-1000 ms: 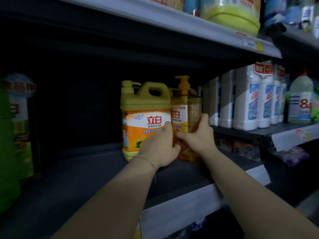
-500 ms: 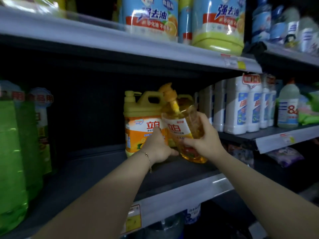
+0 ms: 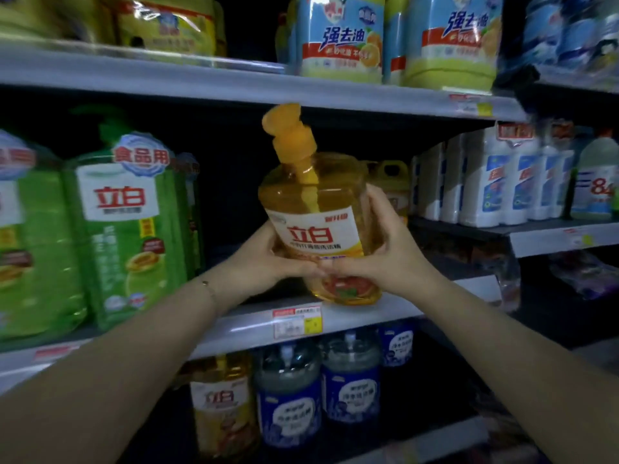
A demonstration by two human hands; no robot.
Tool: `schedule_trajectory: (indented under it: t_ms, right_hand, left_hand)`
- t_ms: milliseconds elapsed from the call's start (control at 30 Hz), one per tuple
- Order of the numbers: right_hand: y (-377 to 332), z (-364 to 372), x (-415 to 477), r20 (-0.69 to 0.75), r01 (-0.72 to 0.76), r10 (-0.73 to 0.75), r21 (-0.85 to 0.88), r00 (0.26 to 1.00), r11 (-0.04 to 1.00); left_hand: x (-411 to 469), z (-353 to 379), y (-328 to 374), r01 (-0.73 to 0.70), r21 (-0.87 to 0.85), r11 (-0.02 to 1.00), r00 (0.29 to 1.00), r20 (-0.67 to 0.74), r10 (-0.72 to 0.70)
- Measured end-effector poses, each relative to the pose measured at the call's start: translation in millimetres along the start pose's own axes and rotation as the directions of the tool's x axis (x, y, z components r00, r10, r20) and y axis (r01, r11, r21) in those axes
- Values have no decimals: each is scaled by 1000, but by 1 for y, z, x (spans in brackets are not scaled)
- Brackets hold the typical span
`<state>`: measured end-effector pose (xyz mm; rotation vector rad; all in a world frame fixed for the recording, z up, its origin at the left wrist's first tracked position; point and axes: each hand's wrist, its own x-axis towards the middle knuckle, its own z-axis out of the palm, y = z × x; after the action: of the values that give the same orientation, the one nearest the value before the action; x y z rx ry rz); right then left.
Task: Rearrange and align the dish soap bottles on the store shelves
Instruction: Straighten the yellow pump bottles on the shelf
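Dish soap bottle (image 3: 318,229) hangs tilted over the middle shelf's (image 3: 385,318) front edge, my left hand (image 3: 268,262) and right hand (image 3: 385,256) both gripping its body. I'd straighten it upright, label forward, before setting it down.

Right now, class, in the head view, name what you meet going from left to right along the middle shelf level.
green soap bottles → left hand → orange pump bottle → right hand → white bottles → pale bottle marked 84
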<state>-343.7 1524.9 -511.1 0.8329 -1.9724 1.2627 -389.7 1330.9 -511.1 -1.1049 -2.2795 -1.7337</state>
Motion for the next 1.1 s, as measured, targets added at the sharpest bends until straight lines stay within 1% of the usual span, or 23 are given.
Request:
schedule_trajectory:
  t_ms: [67, 167, 333, 400, 500, 600, 700, 767, 900, 1000, 1100]
  right_hand:
    - [-16, 24, -5, 44, -3, 1, 51, 999, 999]
    - [-38, 63, -12, 113, -25, 11, 127, 993, 992]
    - [-52, 136, -31, 221, -65, 22, 189, 975, 980]
    - [-54, 165, -41, 245, -62, 14, 187, 969, 980]
    - [-53, 202, -56, 280, -23, -17, 141, 960, 990]
    - [-39, 236, -70, 336, -30, 6, 67, 942, 997]
    - [-17, 267, -90, 359, -21, 29, -26, 933, 999]
    - [-2, 283, -103, 340, -19, 48, -88, 939, 996]
    - [26, 302, -121, 285, -124, 154, -121, 946, 985]
    - [45, 314, -131, 242, -127, 167, -171, 956, 977]
    - [70, 323, -138, 229, -197, 232, -165, 945, 966]
  left_hand:
    - [-33, -15, 8, -21, 9, 1000, 995, -94, 22]
    - [-85, -39, 8, -27, 42, 999, 970, -239, 36]
    - [-171, -78, -10, 33, 93, 995, 911, -412, 8]
    - [-201, -91, -22, 86, 84, 993, 887, -460, -38]
    - [-238, -105, -45, 134, 79, 988, 866, -494, -78]
    - [-265, -111, -72, 160, 93, 983, 833, -547, -84]
    - [-283, -113, -103, 229, 112, 967, 804, -581, -123]
    - [-289, -113, -124, 267, 130, 955, 800, -583, -144]
    - [-287, -105, -159, 303, 72, 950, 776, -597, -202]
    - [-278, -100, -181, 330, 71, 941, 783, -578, -230]
    - [-272, -98, -208, 357, 38, 933, 772, -575, -272]
